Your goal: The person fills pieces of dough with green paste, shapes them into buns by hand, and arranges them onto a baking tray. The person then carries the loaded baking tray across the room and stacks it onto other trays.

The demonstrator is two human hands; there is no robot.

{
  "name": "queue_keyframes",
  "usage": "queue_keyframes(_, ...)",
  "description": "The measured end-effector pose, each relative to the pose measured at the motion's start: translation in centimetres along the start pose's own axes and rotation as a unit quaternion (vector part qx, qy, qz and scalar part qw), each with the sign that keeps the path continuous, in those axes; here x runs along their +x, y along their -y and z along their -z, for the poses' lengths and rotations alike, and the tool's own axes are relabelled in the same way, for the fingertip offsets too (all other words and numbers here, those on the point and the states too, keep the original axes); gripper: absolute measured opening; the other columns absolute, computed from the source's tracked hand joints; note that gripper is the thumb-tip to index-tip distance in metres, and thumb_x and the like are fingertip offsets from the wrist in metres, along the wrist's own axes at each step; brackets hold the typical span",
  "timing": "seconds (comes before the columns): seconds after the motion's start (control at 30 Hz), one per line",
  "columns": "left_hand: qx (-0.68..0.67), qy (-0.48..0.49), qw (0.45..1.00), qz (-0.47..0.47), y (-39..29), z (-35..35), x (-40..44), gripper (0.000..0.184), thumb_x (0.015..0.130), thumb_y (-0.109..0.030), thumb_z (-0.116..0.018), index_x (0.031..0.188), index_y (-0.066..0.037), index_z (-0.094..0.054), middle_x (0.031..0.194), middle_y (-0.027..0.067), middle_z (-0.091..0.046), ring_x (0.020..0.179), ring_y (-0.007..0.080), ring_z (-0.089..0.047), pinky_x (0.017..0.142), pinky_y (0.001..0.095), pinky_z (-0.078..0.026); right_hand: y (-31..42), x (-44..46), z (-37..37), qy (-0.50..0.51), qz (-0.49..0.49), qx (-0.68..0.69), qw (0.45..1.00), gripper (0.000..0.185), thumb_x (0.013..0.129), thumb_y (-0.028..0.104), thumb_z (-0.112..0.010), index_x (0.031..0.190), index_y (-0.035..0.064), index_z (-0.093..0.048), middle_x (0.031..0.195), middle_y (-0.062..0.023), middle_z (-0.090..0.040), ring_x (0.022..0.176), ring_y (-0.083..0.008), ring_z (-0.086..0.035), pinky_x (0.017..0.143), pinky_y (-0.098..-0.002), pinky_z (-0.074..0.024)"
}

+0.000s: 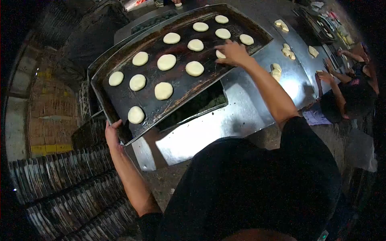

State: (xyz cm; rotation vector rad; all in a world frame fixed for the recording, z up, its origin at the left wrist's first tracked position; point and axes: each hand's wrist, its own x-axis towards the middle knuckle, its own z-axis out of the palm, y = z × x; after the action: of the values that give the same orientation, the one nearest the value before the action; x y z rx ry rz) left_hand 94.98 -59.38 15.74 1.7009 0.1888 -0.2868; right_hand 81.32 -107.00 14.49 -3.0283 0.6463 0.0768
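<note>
A large dark baking tray [152,106] lies tilted across the metal table, with several flat round pale dough pieces [163,91] spread over it. My left hand [113,133] grips the tray's near left corner, fingers over the rim. At the tray's right part, my right hand [232,53] reaches over the near rim, its fingers spread above and beside a dough round [220,54] that it partly covers. Another dough round [246,39] lies just to the right of that hand.
Twisted dough pieces [276,72] lie on the metal table [249,108] to the right. Another tray shows beneath the large one. Two people's arms [339,94] are at the far right. Stacked trays [68,176] stand at lower left.
</note>
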Motion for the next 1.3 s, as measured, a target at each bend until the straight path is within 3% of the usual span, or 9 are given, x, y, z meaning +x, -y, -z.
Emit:
queue_keyframes(0.17, -0.018, 0.007, 1.000, 0.017, -0.7, -0.5, -0.7, 0.048, 0.077, -0.003, -0.062, 0.124, -0.004, -0.055, 0.104, 0.0071, -0.063, 0.090, 0.0226, -0.060, 0.081, 0.0323, -0.046, 7.2, -1.1, 0.1, -0.044, 0.230, 0.111, 0.966, 0.063, 0.071, 0.026, -0.076, 0.131, 0.0227, -0.055, 0.118, -0.0147, -0.054, 0.111, -0.0362, -0.053, 0.091, -0.0461, -0.0479)
queue_keyframes(0.37, -0.028, 0.018, 0.999, 0.005, 0.6, 0.3, 0.5, 0.045, 0.075, -0.004, -0.062, 0.119, -0.004, -0.057, 0.099, 0.0058, -0.062, 0.090, 0.0222, -0.059, 0.081, 0.0320, -0.046, 8.6, -1.9, -0.5, 0.058, 0.128, 0.146, 0.979, 0.058, 0.071, 0.030, -0.076, 0.126, 0.0242, -0.060, 0.122, -0.0193, -0.051, 0.116, -0.0385, -0.052, 0.094, -0.0485, -0.0469)
queue_keyframes(0.57, -0.025, 0.003, 1.000, -0.016, -1.2, -0.5, -2.0, 0.038, 0.066, -0.002, -0.054, 0.103, -0.003, -0.061, 0.079, 0.0037, -0.056, 0.072, 0.0175, -0.056, 0.065, 0.0288, -0.047, 1.8, -6.7, -0.1, -0.480, -0.207, 0.301, 0.797, 0.080, 0.074, 0.036, -0.076, 0.134, -0.0040, -0.044, 0.135, -0.0228, -0.048, 0.125, -0.0364, -0.045, 0.106, -0.0441, -0.0345)
queue_keyframes(0.67, -0.036, -0.003, 0.999, 0.012, -1.4, -0.5, -1.6, 0.040, 0.066, 0.004, -0.048, 0.104, 0.000, -0.061, 0.075, 0.0037, -0.057, 0.063, 0.0151, -0.054, 0.060, 0.0261, -0.046, -1.4, -4.6, -4.0, -0.297, -0.350, 0.435, 0.774, 0.083, 0.078, 0.041, -0.072, 0.138, -0.0042, -0.037, 0.118, -0.0207, -0.060, 0.110, -0.0335, -0.057, 0.095, -0.0457, -0.0452)
queue_keyframes(0.77, -0.042, -0.038, 0.996, 0.065, -4.3, -2.2, -3.4, 0.049, 0.064, 0.011, -0.047, 0.110, 0.001, -0.061, 0.076, 0.0033, -0.057, 0.061, 0.0140, -0.054, 0.058, 0.0251, -0.046, -2.9, -2.4, -1.8, 0.115, -0.352, 0.818, 0.440, 0.056, 0.081, 0.033, -0.065, 0.121, -0.0035, -0.049, 0.106, -0.0199, -0.058, 0.097, -0.0295, -0.060, 0.075, -0.0406, -0.0530)
queue_keyframes(0.9, -0.005, -0.067, 0.995, 0.074, -3.6, -0.6, -1.5, 0.062, 0.061, 0.009, -0.050, 0.122, 0.002, -0.059, 0.087, 0.0051, -0.063, 0.068, 0.0135, -0.057, 0.063, 0.0248, -0.047, -1.6, 1.5, -3.4, 0.078, -0.291, 0.782, 0.545, 0.010, 0.074, 0.016, -0.054, 0.072, 0.0114, -0.046, 0.065, -0.0034, -0.047, 0.038, -0.0127, -0.038, 0.031, -0.0253, -0.0284)
queue_keyframes(1.13, 0.002, -0.158, 0.984, 0.080, -7.8, -3.1, -3.7, 0.072, 0.053, 0.008, -0.052, 0.124, 0.004, -0.058, 0.105, 0.0052, -0.066, 0.090, 0.0162, -0.061, 0.081, 0.0257, -0.048, -1.3, 10.0, -0.8, 0.162, -0.349, 0.731, 0.563, 0.009, 0.074, 0.014, -0.054, 0.067, 0.0152, -0.048, 0.070, 0.0013, -0.049, 0.047, -0.0115, -0.045, 0.033, -0.0260, -0.0307)
queue_keyframes(1.27, -0.031, -0.265, 0.962, 0.059, -9.3, -5.8, -4.4, 0.070, 0.054, 0.009, -0.056, 0.123, 0.003, -0.060, 0.110, 0.0062, -0.066, 0.094, 0.0163, -0.061, 0.085, 0.0254, -0.048, -0.5, 18.9, -2.6, 0.183, -0.153, 0.782, 0.576, 0.020, 0.078, 0.020, -0.055, 0.064, 0.0163, -0.042, 0.068, 0.0044, -0.045, 0.062, -0.0084, -0.041, 0.059, -0.0270, -0.0365)
queue_keyframes(1.3, -0.047, -0.290, 0.954, 0.054, -9.3, -6.5, -3.3, 0.070, 0.054, 0.010, -0.058, 0.124, 0.002, -0.060, 0.111, 0.0062, -0.066, 0.096, 0.0160, -0.061, 0.086, 0.0257, -0.048, 1.8, 22.3, -0.6, 0.154, -0.151, 0.685, 0.696, 0.021, 0.079, 0.009, -0.050, 0.063, 0.0162, -0.039, 0.066, 0.0044, -0.042, 0.060, -0.0088, -0.043, 0.052, -0.0280, -0.0373)
